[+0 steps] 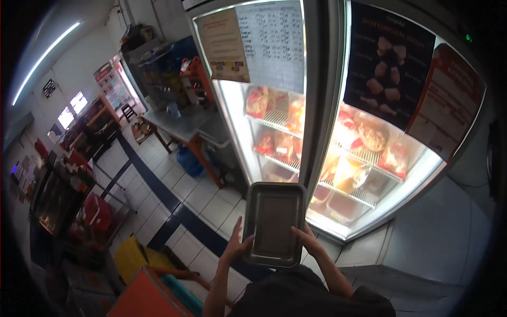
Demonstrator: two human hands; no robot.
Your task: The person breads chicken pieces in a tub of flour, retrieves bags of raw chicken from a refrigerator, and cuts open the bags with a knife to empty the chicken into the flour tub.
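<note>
Between my two hands is a dark rectangular metal tray (275, 222) with a raised rim; nothing shows lying in it. My left hand (237, 244) grips its left edge, thumb over the rim and other fingers partly spread along the side. On the opposite edge, my right hand (308, 240) holds the tray with the thumb on top, its other fingers mostly hidden underneath. Just beyond the tray stands a lit glass-door display fridge (312, 121), its wire shelves holding bagged meat (283, 146) and, at the bottom, tubs or trays (340, 205).
Posters (391, 63) cover the upper fridge doors. A metal-topped table (177, 124) with a blue water jug (189, 161) below stands left of the fridge. Yellow (138, 259) and orange (145, 296) objects sit low at left, near a red box (99, 211). Tiled floor (153, 214) runs between.
</note>
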